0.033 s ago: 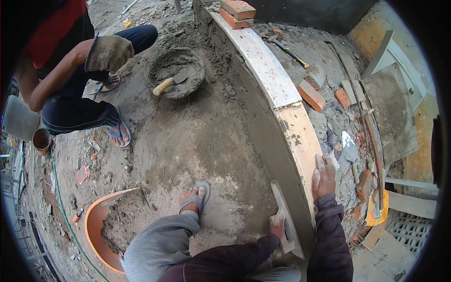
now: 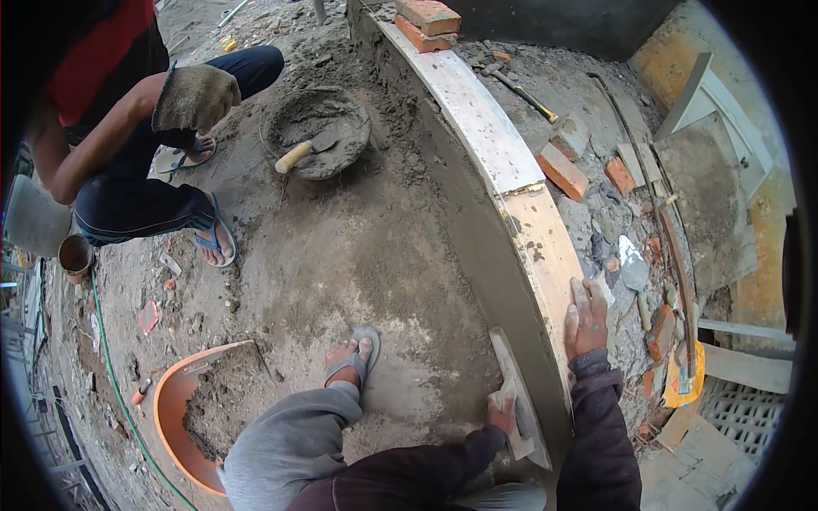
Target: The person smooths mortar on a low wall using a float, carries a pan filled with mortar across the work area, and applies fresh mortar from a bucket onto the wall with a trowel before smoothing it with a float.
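Observation:
My left hand point(image 2: 501, 412) grips the handle of a long plastering float point(image 2: 521, 400). The float's blade lies along the wet grey mortar face point(image 2: 503, 294) of a low wall. My right hand point(image 2: 587, 317) rests with fingers stretched out on a pale wooden board point(image 2: 545, 243) along the wall's top. A white, mortar-spotted board point(image 2: 486, 128) continues that edge farther off, with two stacked bricks point(image 2: 426, 24) on its far end.
At the far left a person point(image 2: 145, 136) squats beside a mortar-filled basin point(image 2: 328, 153) with a wooden-handled trowel point(image 2: 296, 157) in it. An orange tub point(image 2: 173, 417) holds sandy material. Loose bricks point(image 2: 562, 173), a hammer point(image 2: 525, 95) and another trowel point(image 2: 633, 268) lie beyond the wall.

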A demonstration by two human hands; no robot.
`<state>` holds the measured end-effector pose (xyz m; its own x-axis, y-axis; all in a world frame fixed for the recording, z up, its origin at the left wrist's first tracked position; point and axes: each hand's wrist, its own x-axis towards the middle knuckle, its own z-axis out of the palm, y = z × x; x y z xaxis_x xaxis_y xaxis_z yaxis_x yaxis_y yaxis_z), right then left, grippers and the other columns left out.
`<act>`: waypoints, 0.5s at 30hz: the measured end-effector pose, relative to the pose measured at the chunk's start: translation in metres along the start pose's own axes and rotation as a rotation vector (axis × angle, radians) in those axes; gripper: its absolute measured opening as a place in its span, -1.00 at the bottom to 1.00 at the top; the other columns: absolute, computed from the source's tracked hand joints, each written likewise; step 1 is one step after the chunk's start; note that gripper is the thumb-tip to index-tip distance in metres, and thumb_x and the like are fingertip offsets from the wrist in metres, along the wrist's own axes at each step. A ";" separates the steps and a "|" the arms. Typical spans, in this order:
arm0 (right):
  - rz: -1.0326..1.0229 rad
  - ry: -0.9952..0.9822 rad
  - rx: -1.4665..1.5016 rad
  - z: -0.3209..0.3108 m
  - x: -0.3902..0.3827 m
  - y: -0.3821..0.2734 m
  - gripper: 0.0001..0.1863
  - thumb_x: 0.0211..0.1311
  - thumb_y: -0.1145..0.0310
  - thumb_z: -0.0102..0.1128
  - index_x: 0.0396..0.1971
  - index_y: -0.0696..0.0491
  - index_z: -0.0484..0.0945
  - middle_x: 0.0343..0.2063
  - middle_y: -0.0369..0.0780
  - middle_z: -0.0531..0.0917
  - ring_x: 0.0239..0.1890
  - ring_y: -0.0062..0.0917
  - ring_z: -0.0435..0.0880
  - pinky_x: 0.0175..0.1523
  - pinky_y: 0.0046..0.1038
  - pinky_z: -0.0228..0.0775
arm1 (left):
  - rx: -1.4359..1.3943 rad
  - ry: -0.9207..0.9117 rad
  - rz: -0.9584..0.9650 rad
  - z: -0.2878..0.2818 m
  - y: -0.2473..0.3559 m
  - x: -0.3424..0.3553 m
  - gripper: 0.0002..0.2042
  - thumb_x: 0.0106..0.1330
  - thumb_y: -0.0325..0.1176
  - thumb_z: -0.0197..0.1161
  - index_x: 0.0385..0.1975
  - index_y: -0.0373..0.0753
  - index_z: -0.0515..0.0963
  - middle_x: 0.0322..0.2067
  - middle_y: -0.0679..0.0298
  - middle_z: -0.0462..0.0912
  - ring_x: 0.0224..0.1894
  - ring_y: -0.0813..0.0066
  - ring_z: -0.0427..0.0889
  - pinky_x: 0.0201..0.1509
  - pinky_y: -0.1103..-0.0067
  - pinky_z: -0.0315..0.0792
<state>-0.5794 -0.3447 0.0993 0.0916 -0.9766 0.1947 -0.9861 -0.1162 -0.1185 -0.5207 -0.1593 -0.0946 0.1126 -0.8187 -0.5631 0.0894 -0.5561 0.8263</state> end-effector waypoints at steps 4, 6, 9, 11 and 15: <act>-0.017 0.047 0.002 -0.001 -0.002 0.001 -0.59 -0.07 0.44 -0.15 -0.10 0.12 0.30 -0.12 -0.07 0.27 -0.08 -0.21 0.25 0.03 -0.36 0.09 | 0.067 0.169 -0.093 -0.034 0.013 0.025 -0.47 0.09 -0.06 0.01 -0.13 -0.42 0.17 -0.22 -0.08 0.33 -0.17 0.08 0.34 -0.09 0.41 0.21; 0.003 0.065 0.011 -0.002 -0.003 0.002 -0.58 -0.08 0.45 -0.14 -0.10 0.11 0.30 -0.12 -0.09 0.28 -0.08 -0.22 0.26 0.02 -0.36 0.10 | 0.367 0.189 -0.095 -0.067 0.043 0.065 -0.43 0.07 -0.10 0.02 -0.06 -0.45 0.12 -0.13 -0.19 0.22 -0.05 -0.06 0.21 0.01 0.34 0.10; -0.005 0.087 0.011 -0.004 -0.004 0.004 -0.58 -0.10 0.46 -0.13 -0.11 0.10 0.30 -0.13 -0.10 0.28 -0.10 -0.23 0.28 0.01 -0.36 0.12 | 0.596 0.504 0.423 -0.106 0.114 0.132 -0.46 0.06 -0.21 0.00 -0.02 -0.43 0.09 -0.10 -0.20 0.14 -0.02 -0.08 0.12 0.03 0.30 0.04; 0.012 0.083 0.038 -0.005 -0.003 0.005 -0.58 -0.12 0.46 -0.12 -0.12 0.10 0.31 -0.15 -0.10 0.29 -0.13 -0.23 0.29 0.01 -0.37 0.13 | 0.389 0.433 0.603 -0.116 0.180 0.194 -0.55 0.15 -0.21 -0.10 -0.07 -0.47 0.19 -0.12 -0.10 0.28 -0.05 0.04 0.25 0.01 0.36 0.10; 0.054 0.049 0.064 -0.010 0.000 0.004 -0.56 -0.15 0.43 -0.07 -0.13 0.08 0.32 -0.15 -0.11 0.29 -0.13 -0.23 0.29 -0.01 -0.35 0.13 | -0.574 0.099 0.303 -0.104 0.319 0.303 -0.50 0.22 -0.07 -0.26 -0.05 -0.42 0.21 -0.16 0.07 0.39 -0.18 0.34 0.40 -0.08 0.53 0.23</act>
<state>-0.5849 -0.3429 0.1086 0.0301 -0.9719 0.2335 -0.9784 -0.0764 -0.1920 -0.3553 -0.5698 -0.0021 0.3037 -0.8947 -0.3275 0.5504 -0.1158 0.8268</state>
